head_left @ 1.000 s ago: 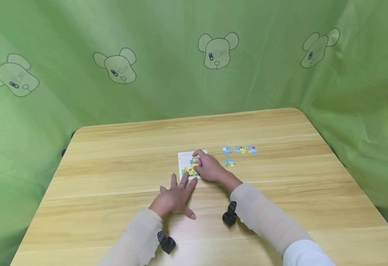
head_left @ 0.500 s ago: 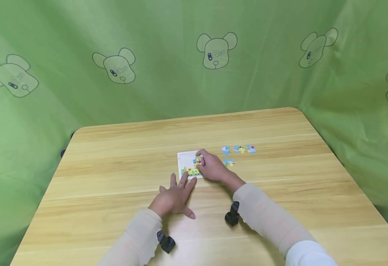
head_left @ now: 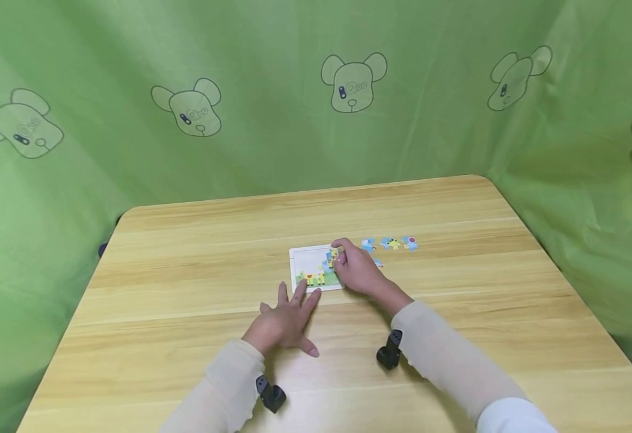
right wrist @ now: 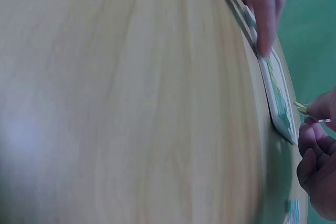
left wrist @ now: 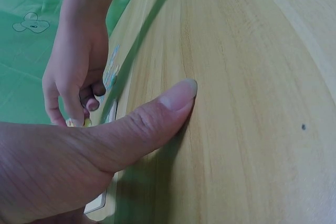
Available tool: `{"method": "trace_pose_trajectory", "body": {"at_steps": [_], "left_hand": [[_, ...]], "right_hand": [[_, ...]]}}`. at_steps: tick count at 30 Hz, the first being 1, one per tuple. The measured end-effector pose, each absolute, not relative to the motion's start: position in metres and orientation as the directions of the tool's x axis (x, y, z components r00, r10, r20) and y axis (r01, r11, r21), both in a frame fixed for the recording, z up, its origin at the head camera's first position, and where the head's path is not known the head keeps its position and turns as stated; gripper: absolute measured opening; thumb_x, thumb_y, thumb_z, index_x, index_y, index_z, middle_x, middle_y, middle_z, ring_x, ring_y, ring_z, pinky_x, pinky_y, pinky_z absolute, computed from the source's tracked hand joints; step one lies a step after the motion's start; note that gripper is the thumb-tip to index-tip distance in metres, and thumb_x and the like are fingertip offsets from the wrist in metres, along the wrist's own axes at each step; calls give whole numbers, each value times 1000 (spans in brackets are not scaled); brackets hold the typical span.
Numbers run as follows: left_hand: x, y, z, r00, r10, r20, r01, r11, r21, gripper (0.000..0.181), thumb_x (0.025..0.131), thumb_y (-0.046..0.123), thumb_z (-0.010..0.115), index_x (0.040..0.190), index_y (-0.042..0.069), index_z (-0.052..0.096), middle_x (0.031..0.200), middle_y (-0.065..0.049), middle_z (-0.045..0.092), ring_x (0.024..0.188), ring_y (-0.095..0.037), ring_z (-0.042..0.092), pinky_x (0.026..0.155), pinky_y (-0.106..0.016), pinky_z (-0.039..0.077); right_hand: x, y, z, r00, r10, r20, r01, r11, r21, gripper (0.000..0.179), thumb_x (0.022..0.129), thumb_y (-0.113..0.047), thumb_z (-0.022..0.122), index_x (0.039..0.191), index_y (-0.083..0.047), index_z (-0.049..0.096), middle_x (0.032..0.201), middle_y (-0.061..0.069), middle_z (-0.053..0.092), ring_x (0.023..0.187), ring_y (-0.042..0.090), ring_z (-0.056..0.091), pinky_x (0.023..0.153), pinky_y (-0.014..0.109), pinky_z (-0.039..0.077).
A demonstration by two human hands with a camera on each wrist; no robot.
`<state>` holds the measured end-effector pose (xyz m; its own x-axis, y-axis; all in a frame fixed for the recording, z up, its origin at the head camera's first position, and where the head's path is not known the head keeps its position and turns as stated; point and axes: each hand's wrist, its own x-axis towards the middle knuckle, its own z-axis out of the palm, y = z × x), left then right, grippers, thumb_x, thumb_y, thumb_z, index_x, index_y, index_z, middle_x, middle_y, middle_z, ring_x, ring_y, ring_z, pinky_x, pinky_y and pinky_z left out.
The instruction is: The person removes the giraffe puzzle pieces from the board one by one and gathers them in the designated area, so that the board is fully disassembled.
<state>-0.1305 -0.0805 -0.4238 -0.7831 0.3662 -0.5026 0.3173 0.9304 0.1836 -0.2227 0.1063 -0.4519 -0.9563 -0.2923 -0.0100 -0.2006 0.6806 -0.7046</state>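
A white-rimmed puzzle tray (head_left: 292,264) lies mid-table. Its near part is filled with joined pieces (head_left: 316,279) showing a giraffe's body on green, while the upper left shows bare white. My right hand (head_left: 363,270) pinches a yellow-and-blue puzzle piece (head_left: 332,257) between thumb and fingers, over the tray's right side. In the right wrist view this puzzle piece (right wrist: 301,108) is raised above the tray (right wrist: 281,127). My left hand (head_left: 283,322) is spread flat, its fingertips on the tray's near edge and its thumb out to the side on the tabletop.
Right of the tray lie three loose puzzle pieces (head_left: 391,243) in a row, with another loose piece (head_left: 379,263) partly hidden behind my right hand. A green curtain (head_left: 272,150) hangs beyond the far edge of the wooden table (head_left: 213,252).
My right hand has drawn the pinched piece rightward across the tray, uncovering more of the joined pieces and covering part of a loose one. My left hand has stayed put.
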Motion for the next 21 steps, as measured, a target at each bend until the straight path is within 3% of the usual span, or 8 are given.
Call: {"method": "trace_pose_trajectory", "body": {"at_steps": [21], "left_hand": [[-129, -81, -424, -786, 369, -495, 322, 929, 182, 119, 61, 64, 73, 153, 27, 6, 159, -9, -8, 140, -50, 0, 94, -76, 26]], "right_hand": [[-222, 159, -444, -982, -186, 33, -158, 714, -682, 43, 89, -10, 57, 130, -4, 46, 83, 5, 60, 69, 16, 54, 67, 29, 47]]}}
